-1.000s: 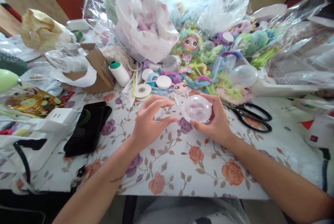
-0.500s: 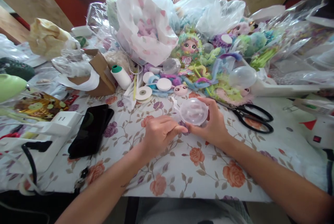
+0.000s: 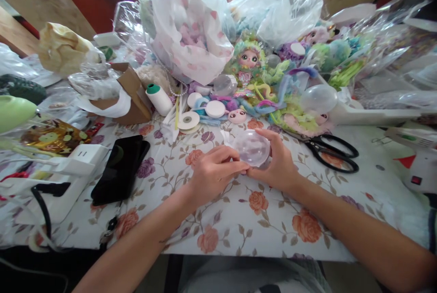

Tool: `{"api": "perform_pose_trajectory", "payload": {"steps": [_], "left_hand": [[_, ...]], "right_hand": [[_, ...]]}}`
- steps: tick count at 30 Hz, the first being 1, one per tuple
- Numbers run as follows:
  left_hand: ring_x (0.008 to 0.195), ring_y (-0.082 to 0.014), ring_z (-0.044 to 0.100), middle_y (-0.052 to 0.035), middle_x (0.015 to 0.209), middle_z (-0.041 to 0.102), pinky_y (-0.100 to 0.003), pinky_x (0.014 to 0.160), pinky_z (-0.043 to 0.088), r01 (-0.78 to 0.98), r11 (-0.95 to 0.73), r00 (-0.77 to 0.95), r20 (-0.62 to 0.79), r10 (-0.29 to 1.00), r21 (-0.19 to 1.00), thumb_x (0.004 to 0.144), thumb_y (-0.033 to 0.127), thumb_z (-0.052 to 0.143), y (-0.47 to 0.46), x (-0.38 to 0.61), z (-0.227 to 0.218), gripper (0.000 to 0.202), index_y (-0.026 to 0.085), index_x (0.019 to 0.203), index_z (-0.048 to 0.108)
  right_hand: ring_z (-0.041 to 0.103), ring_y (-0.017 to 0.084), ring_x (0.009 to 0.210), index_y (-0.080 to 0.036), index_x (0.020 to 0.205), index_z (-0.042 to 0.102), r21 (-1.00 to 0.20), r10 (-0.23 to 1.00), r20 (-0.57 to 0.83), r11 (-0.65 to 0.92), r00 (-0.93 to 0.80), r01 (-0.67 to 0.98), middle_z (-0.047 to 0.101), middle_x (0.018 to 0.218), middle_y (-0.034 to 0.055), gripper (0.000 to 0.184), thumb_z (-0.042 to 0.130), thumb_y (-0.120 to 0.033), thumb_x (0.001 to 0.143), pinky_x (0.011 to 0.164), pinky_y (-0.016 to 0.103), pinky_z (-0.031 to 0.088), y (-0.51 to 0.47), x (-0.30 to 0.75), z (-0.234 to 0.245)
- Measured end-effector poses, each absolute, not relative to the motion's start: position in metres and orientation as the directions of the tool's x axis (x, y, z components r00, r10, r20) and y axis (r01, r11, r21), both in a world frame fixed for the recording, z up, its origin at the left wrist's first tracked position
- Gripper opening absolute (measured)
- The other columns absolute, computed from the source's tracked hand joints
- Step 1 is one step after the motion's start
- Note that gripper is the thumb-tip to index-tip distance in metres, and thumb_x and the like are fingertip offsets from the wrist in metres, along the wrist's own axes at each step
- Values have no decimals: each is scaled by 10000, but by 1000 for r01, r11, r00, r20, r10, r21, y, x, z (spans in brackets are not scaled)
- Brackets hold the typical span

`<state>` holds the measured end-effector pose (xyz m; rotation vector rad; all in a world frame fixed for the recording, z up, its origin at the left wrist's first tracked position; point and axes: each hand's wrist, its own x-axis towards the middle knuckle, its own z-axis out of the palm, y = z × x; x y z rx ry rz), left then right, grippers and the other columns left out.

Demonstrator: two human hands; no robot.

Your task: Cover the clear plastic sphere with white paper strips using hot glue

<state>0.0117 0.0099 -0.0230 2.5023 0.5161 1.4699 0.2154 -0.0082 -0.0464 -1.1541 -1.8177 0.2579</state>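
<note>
A clear, round plastic dome (image 3: 253, 148) sits just above the flowered tablecloth in front of me. My right hand (image 3: 278, 161) grips its right side, thumb below and index finger at the upper rim. My left hand (image 3: 218, 167) is closed at the dome's lower left edge, its fingers curled and the thumb stretched toward the right thumb. A short whitish strip (image 3: 226, 136) sticks out at the dome's upper left. The left fingertips are partly hidden behind the hand.
Black-handled scissors (image 3: 332, 152) lie to the right, near a white glue gun (image 3: 414, 161). Two dark phones (image 3: 118, 170) and a white power strip (image 3: 64, 183) are on the left. Behind are a ribbon spool (image 3: 189, 120), thread cone (image 3: 159, 99), doll (image 3: 248, 61) and plastic bags (image 3: 191, 28).
My left hand has moved slightly right and up, its fingers now meeting the dome's edge. The dome has tilted a little in my right hand.
</note>
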Motion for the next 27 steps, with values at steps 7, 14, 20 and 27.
{"api": "perform_pose_trajectory", "payload": {"steps": [7,14,20,27], "left_hand": [[669,-111,543,-23,758,657,-225,623,470,325,-916,501,779,377,234,913,66,556,1,13,-15,172,178,835,661],[745,-136,603,-22,784,681,-256,708,501,409,-851,352,804,479,328,920,98,560,0,8,-13,115,187,861,600],[581,-92,527,33,606,547,-223,615,440,425,-533,14,584,812,731,1004,262,480,12,-2,-11,285,190,735,536],[512,-96,396,36,519,398,-265,536,318,567,-384,258,286,923,729,990,484,450,14,2,-19,548,175,542,377]], "right_hand": [[646,308,1092,-290,1376,425,-591,757,633,609,-164,529,587,1250,113,842,833,-299,640,869,454,573,-7,217,-45],[622,309,1102,-301,1315,466,-768,875,479,454,-67,451,595,1229,81,791,863,-422,642,897,473,536,-8,213,-42],[615,297,1105,-290,1223,509,-925,955,292,266,59,272,596,1252,74,636,830,-433,692,939,491,501,-1,215,-38],[605,299,1135,-280,1198,518,-955,966,246,227,78,193,604,1224,68,617,839,-450,699,1004,510,468,2,216,-39]]}}
